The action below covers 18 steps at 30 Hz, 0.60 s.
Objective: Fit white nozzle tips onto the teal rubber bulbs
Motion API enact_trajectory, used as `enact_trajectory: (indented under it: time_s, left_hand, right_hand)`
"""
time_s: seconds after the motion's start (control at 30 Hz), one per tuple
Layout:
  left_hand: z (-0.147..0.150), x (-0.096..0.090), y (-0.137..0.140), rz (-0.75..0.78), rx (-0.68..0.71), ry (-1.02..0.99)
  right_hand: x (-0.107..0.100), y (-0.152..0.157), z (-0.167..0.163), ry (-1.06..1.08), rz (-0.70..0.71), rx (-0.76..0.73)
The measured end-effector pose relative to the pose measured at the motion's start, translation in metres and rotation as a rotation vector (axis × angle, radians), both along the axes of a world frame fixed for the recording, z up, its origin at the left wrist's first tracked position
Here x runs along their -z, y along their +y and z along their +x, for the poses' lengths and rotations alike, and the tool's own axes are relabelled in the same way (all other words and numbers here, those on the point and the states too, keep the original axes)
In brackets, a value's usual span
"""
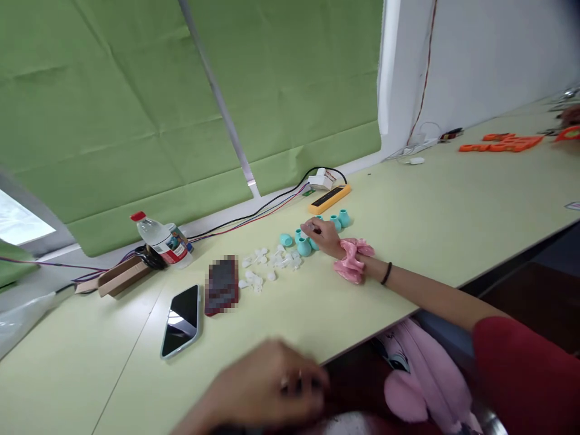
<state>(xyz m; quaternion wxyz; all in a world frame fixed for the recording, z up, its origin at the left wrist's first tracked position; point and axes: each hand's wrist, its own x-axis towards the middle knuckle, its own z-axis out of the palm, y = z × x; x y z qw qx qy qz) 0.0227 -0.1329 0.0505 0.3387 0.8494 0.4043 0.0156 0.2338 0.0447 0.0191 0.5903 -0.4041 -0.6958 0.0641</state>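
Note:
My right hand (322, 235) reaches over a group of small teal bulb-shaped pieces with open necks (304, 246). Its fingers are pinched together around what looks like a small translucent piece (310, 226), partly hidden by the fingers. Several similar translucent white pieces (285, 260) lie loosely on the table left of the teal ones. Low in the view, near the table's front edge, my left hand (272, 383) is smeared by motion. Its fingers look bent, but what they may hold does not show.
On the pale table (385, 229) lie a white-edged phone (182, 320) and a dark red-edged device (222, 284). Behind are a bottle (161, 238), a cardboard tray (124, 277), cables and a yellow power strip (330, 199). Orange pieces (502, 144) lie far right.

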Motion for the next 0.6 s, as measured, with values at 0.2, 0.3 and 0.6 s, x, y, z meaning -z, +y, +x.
enact_trajectory:
  time_s: [0.2,0.3,0.6]
  left_hand:
    - [0.069,-0.002,0.126,0.809,-0.378,0.014]
    - [0.082,0.017,0.163,0.917,-0.484,0.12]
    - [0.062,0.024,0.133,0.851,-0.462,-0.321]
  right_hand:
    - [0.006,0.01,0.003,0.118,-0.013,0.092]
    - [0.009,0.012,0.007,0.126,-0.023,0.093]
    - [0.0,-0.001,-0.011,0.361,-0.144,-0.11]
